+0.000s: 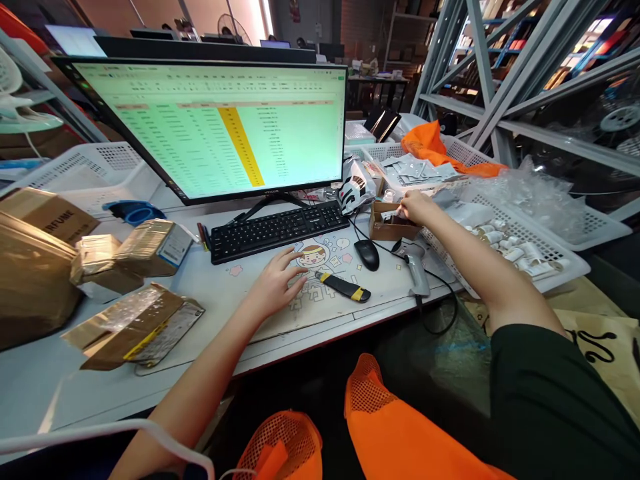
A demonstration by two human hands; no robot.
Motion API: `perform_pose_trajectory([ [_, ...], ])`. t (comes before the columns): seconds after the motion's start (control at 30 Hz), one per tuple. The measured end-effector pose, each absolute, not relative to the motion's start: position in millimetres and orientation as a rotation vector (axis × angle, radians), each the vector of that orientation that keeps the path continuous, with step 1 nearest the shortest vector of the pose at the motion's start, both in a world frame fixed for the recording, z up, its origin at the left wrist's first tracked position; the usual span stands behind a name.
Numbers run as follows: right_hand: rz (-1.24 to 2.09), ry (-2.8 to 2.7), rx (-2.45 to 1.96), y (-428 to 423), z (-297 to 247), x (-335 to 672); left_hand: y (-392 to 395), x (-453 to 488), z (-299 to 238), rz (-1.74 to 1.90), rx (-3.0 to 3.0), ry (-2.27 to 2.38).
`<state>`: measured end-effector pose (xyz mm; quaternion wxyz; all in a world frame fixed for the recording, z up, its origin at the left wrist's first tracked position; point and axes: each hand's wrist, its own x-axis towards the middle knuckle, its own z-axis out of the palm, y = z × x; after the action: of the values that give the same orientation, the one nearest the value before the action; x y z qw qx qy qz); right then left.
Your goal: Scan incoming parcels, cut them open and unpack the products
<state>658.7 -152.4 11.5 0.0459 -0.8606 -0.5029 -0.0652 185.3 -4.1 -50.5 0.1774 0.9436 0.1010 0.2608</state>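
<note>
**Steady reach at the small open cardboard box (393,228)**

In the head view, your right hand (419,207) is at the box, near the right edge of the desk (35,377), between the mouse (367,255) and the white basket (565,267) of small white bottles (510,250). Its fingers are drawn close together at the opening, beside a pale item (389,215) lying inside. You cannot tell from here whether they grip that item or only touch the rim.

Your left hand (275,283) rests unloaded on the printed desk mat (310,313), fingers spread, towards the near edge. Its fingertips are just beside the utility knife (344,287); whether the blade is out is too small to tell, so treat that end as sharp and keep clear.

The step in hand looks like handling what is in the box. Work with light fingertips, since the thin walls would likely tip or slide if pulled sideways; the left hand is free to brace them. Keep your right forearm above the bottles, and mind the barcode scanner (419,275) and its black cord near the desk's near right corner, which could snag.
</note>
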Motion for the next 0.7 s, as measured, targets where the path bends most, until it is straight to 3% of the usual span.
perform_pose_trajectory([
  [0.2, 0.056, -1.411, -2.082, -158.7, 23.8, 565.8, -19.0, 208.0, -43.5, 0.626, 2.117, 0.417],
  [0.33, -0.176, -1.684, -1.730, -168.0, -13.8, 466.4, -29.2, 221.4, -55.4, 0.240, 1.397, 0.377],
  [0.43, -0.131, -1.993, -1.547, -176.4, -44.6, 422.8, -34.6, 224.5, -71.9, 0.193, 1.109, 0.308],
  [0.53, -0.083, -1.980, -1.553, -186.8, -66.1, 412.0, -31.7, 223.9, -87.4, 0.325, 1.090, 0.390],
  [0.7, -0.109, -1.638, -1.978, -204.5, -87.7, 422.4, -9.7, 223.7, -101.1, 0.550, 1.061, 0.555],
])
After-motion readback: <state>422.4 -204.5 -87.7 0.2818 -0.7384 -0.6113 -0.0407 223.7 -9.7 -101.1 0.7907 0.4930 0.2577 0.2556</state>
